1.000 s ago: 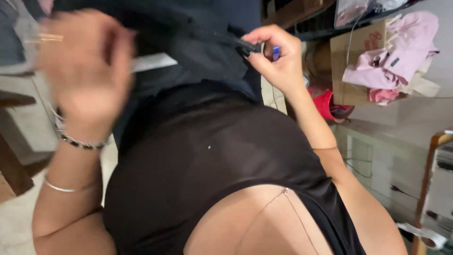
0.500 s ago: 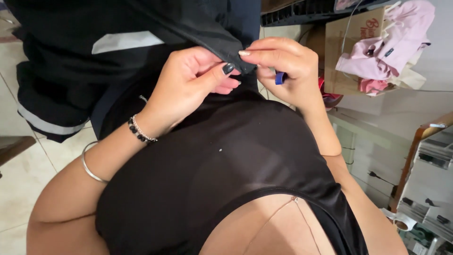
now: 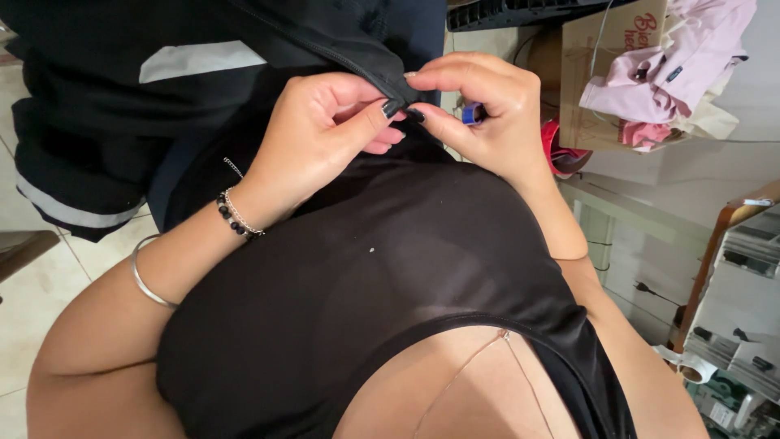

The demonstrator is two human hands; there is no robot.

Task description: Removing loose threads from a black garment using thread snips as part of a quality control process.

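A dark navy-black garment (image 3: 162, 106) with pale grey strips (image 3: 199, 61) hangs in front of my chest. My left hand (image 3: 325, 130), with a beaded bracelet and a silver bangle on the wrist, pinches the garment's folded edge between thumb and fingers. My right hand (image 3: 496, 114) pinches the same edge just to the right, fingertips almost touching the left hand's. A small blue tool (image 3: 472, 114) is tucked in my right palm; only its blue end shows. My black top fills the lower part of the view.
A cardboard box (image 3: 601, 49) with pink clothes (image 3: 658, 73) piled on it stands at the upper right, with a red object (image 3: 561, 158) below it. A wooden-framed shelf (image 3: 731, 236) is at the right edge. Pale floor tiles (image 3: 41, 284) show at the left.
My left hand came in from the blurred left side to the garment's edge beside the right hand. Both hands now pinch that edge, and the garment has been drawn closer.
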